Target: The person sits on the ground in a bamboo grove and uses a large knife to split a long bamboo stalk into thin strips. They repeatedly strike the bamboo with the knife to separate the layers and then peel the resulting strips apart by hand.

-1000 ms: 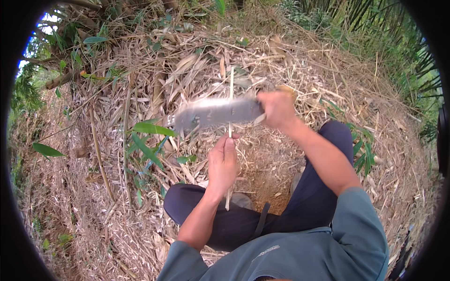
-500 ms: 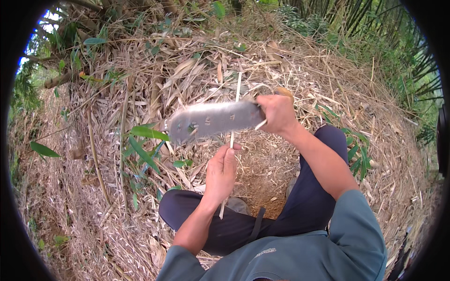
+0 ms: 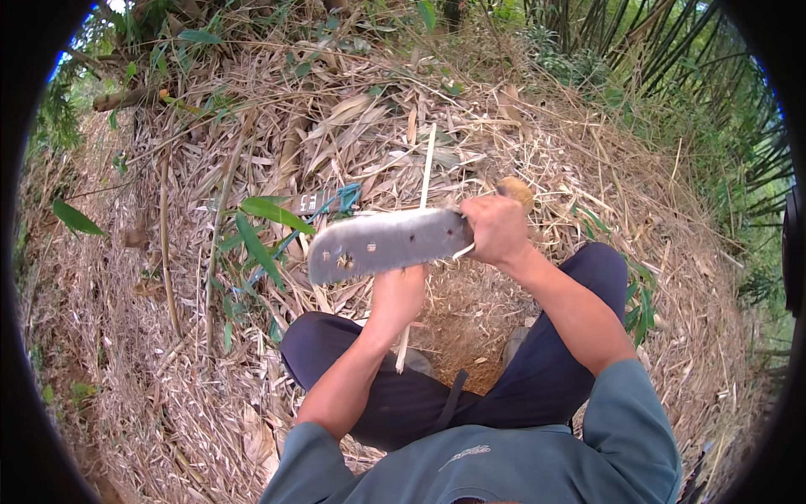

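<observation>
A seated person's right hand is fisted round a broad cleaver just above the left hand, which pinches a thin bamboo strip upright; steady shaving likely needs fingers kept below the blade.

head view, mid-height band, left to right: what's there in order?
Lone green leaf → leafy green sprig → broad knife blade → thin pale strip standing up behind the blade → right hand on the knife handle → dark trouser knee → green bamboo stalks at the far right.
</observation>
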`<state>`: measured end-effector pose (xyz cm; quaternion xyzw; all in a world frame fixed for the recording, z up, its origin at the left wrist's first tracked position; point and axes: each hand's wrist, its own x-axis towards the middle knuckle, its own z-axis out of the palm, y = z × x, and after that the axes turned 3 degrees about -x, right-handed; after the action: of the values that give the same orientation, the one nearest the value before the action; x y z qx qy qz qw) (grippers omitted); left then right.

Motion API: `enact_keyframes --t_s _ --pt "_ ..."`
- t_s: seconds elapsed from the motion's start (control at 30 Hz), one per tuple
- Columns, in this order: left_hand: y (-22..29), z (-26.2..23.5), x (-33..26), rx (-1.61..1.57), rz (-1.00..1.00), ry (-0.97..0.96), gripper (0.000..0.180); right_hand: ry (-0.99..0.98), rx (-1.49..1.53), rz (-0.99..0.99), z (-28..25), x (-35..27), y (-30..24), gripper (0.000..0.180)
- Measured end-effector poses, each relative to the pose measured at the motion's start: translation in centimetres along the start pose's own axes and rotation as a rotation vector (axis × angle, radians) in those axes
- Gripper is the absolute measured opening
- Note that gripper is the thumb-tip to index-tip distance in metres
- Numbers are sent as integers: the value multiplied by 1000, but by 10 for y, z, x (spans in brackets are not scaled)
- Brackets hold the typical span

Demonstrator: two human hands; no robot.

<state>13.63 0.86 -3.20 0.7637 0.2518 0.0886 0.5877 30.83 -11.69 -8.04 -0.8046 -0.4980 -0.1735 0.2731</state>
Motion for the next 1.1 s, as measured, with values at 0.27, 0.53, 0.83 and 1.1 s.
enact_keyframes --t_s 0.27,0.53,0.83,1.1 --pt "19 3 -20 -26 13 -16 26 -153 -2 328 -21 13 23 25" --pt "16 1 -23 -42 -10 -59 26 -179 117 580 -10 17 36 17" --pt "11 5 -19 -55 0 -110 27 -220 72 586 -3 13 55 25" --pt "17 -8 -16 -337 -131 -170 29 -190 13 661 -9 28 47 28"
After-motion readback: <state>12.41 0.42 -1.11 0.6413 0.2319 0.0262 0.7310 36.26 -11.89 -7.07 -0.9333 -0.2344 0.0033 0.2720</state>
